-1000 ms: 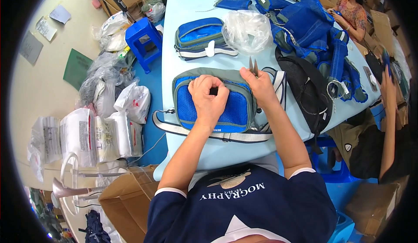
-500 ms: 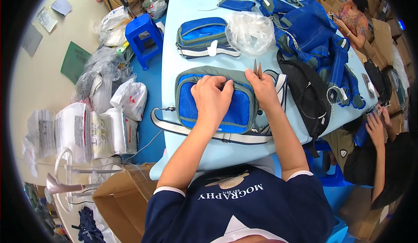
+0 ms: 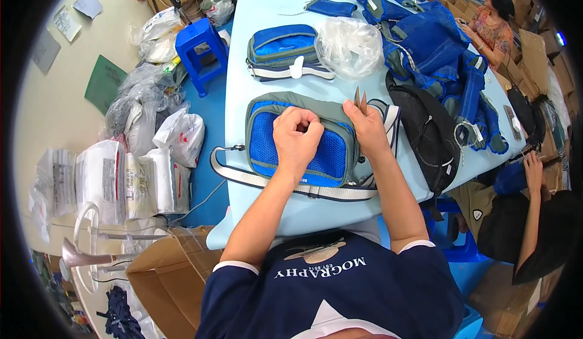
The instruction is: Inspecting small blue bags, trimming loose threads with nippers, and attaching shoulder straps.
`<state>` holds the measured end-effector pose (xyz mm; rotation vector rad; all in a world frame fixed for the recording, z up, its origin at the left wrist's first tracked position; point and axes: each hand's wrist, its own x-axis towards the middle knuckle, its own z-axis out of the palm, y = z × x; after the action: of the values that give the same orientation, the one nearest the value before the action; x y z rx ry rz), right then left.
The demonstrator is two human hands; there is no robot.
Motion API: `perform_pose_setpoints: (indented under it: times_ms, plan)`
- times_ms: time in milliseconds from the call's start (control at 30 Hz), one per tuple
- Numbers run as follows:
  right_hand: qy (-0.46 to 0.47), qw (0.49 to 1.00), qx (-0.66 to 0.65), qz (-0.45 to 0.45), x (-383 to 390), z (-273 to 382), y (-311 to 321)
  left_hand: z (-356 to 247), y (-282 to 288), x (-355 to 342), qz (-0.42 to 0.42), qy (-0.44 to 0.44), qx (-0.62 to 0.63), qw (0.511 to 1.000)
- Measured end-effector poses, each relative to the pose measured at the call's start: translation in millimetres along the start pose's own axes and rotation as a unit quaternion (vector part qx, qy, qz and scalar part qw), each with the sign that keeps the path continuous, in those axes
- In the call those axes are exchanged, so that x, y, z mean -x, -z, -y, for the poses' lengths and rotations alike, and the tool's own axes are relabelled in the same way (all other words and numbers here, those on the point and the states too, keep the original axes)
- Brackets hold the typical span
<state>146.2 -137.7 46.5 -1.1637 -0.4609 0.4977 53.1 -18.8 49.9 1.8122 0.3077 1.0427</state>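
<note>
Pale blue covers the long table (image 3: 261,5), with a blue stool (image 3: 197,41) and white packages (image 3: 100,178) on the floor to its left. Near its front edge lies a blue-and-grey bag (image 3: 261,138), its pale strap (image 3: 243,176) looped along the near side. Over the bag's upper part, the left hand (image 3: 297,142) has its fingers curled in toward the thumb; I cannot tell whether they pinch anything. Beside the bag's right end, the right hand (image 3: 367,126) has its fingers wrapped around scissors (image 3: 361,99), blades pointing away and slightly apart. Beyond sit a smaller blue bag (image 3: 284,43) and clear plastic (image 3: 349,46); a black bag (image 3: 425,132) lies to the right
</note>
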Motion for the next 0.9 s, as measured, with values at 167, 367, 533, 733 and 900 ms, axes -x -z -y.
perform_pose_setpoints:
  times_ms: [167,367,533,733,900]
  plan:
    - [0.229,0.932,0.272,-0.071,-11.4,-1.9,9.0,-0.9,-0.3,-0.6,0.005,0.019,0.061,0.998]
    - [0.213,0.793,0.570,-0.043,3.9,70.3,0.6,11.1,-1.9,1.9,0.006,0.012,0.044,0.999]
    - [0.230,0.705,0.665,0.088,11.9,86.4,-9.1,21.7,-5.5,4.4,-0.007,-0.016,0.005,1.000]
    - [0.294,0.531,0.780,0.153,9.1,89.3,-25.8,21.0,-9.2,1.6,-0.026,-0.002,-0.005,1.000]
    - [0.370,0.418,0.816,0.153,1.7,80.2,-40.2,24.5,-10.5,1.6,-0.026,0.000,-0.002,1.000]
